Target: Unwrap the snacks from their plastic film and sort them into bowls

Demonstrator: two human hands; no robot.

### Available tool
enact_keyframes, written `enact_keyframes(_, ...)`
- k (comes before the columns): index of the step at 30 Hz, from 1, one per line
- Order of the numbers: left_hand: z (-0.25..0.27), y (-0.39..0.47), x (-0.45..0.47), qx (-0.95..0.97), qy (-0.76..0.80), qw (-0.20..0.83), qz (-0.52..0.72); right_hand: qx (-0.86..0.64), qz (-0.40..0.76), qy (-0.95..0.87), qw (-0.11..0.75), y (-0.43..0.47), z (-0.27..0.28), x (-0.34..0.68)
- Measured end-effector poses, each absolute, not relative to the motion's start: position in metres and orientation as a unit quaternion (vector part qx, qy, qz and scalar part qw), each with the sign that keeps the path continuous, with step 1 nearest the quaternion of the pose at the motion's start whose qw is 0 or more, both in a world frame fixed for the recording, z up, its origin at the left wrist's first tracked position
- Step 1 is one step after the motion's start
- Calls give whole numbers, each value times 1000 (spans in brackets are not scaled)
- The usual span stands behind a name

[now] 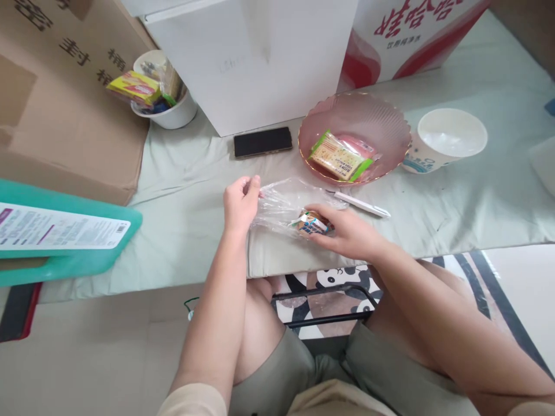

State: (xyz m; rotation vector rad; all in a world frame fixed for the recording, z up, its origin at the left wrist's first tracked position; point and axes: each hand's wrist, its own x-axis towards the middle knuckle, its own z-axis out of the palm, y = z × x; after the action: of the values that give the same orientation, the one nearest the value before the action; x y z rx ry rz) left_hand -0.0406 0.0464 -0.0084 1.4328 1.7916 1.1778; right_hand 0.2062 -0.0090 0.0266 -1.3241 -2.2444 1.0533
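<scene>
Table point(455, 208), pale cloth cover: work surface, front edge near the seated person's knees.
Clear plastic bag point(284, 202): lying at the front edge, thin, limp, crinkly, probably slippery; best taken at the mouth, which collapses otherwise.
Left hand point(240, 202): fingertips pinching the bag's open edge.
Right hand point(347, 231): fingers closed round the snack packet through the bag.
Snack packet point(311, 223): inside the bag, small, light, likely crushable; hold by its sides.

A phone point(262, 142) lies left of a bowl point(390, 124) holding snack packets point(338, 159); a cup point(446, 141) stands right of it.
</scene>
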Motion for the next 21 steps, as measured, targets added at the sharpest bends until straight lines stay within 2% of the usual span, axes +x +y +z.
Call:
enact_keyframes(4, -12, 51, -45, 505, 699, 230, 451, -447, 355, -798, 193, -15, 22, 214)
enact_keyframes(7, -13, 53, -47, 481, 711, 228, 460, -406, 374, -796, 247, -19, 23, 222)
enact_keyframes(13, -11, 51, -41, 464, 725, 258, 439, -401, 384, -695, 457, -16, 32, 255)
enact_keyframes(17, -12, 50, -37, 484, 716, 262, 430, -489, 278, -611, 556, -5, 34, 283)
enact_keyframes(21, -16, 52, -34, 506, 706, 255, 426, -572, 140, -592, 550, 20, 32, 294)
